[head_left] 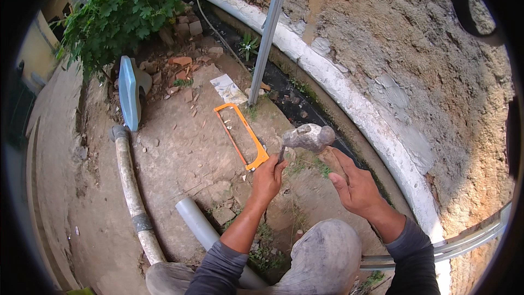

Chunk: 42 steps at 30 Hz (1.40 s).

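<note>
My right hand (357, 186) is closed round the wooden handle of a hammer (308, 137). Its worn metal head is raised in front of me, over the ground beside the ditch. In the fingers of my left hand (267, 181) is a thin dark metal rod (281, 154), upright and right by the hammer's striking end; I cannot tell whether they touch. Its lower end is hidden by my hand. Just beyond the left hand, an orange hacksaw (258, 159) lies on the dirt. A grey plastic pipe (197, 219) passes under my left forearm.
An old dirty pipe (129, 177) lies at left, below a light-blue plastic object (129, 95). A metal channel (268, 38) stands beside the dark ditch (297, 106). Metal rails (464, 245) lie at lower right. A white ledge (349, 93) follows the rough wall. Broken bricks (183, 61) lie near leafy branches.
</note>
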### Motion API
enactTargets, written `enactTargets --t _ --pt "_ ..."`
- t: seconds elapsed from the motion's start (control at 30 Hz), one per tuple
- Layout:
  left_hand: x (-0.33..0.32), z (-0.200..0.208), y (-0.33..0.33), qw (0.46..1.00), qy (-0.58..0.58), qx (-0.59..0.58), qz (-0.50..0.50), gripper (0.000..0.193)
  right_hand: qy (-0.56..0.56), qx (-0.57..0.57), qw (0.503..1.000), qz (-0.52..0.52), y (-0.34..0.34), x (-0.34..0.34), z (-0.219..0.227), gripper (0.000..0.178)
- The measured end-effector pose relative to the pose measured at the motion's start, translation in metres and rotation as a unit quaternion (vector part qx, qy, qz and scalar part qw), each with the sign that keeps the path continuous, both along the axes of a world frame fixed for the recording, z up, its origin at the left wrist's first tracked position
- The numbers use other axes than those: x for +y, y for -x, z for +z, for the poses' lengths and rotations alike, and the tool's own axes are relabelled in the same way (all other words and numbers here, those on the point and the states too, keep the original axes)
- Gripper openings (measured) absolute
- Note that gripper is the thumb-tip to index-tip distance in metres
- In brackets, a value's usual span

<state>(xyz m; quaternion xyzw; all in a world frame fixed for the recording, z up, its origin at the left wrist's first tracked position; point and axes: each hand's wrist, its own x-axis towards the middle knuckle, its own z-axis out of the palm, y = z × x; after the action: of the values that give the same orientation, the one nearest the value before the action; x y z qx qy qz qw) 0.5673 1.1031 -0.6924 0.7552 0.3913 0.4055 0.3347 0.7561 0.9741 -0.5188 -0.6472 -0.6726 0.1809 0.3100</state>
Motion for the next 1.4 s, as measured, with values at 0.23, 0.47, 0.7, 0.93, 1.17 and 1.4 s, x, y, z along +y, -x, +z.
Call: enactTargets --t 0.23,0.47,0.7,0.93,1.17,1.4 --pt "-0.008 0.006 0.017 0.998 0.063 -0.005 -0.002 0.018 -0.068 -0.022 0.997 0.003 -0.012 0.007 0.081 0.065" --pt "-0.024 0.000 0.014 0.998 0.037 0.031 -0.044 0.016 0.230 -0.201 0.948 0.086 -0.002 0.018 0.075 0.061" --pt "-0.036 0.004 0.021 0.999 0.012 0.008 -0.047 0.013 -0.026 0.022 0.999 0.002 -0.006 0.003 0.086 0.064" --pt "-0.042 -0.003 0.014 0.994 0.021 0.033 -0.102 0.016 0.219 -0.188 0.957 0.036 -0.021 -0.006 0.078 0.065" --pt "-0.038 -0.030 0.018 0.994 0.064 0.030 -0.083 0.021 -0.037 0.097 0.988 -0.112 -0.024 -0.028 0.063 0.063" --pt "-0.015 -0.043 0.033 0.983 0.128 -0.125 0.051 0.029 0.189 -0.015 0.972 -0.139 -0.040 -0.050 -0.173 0.048"
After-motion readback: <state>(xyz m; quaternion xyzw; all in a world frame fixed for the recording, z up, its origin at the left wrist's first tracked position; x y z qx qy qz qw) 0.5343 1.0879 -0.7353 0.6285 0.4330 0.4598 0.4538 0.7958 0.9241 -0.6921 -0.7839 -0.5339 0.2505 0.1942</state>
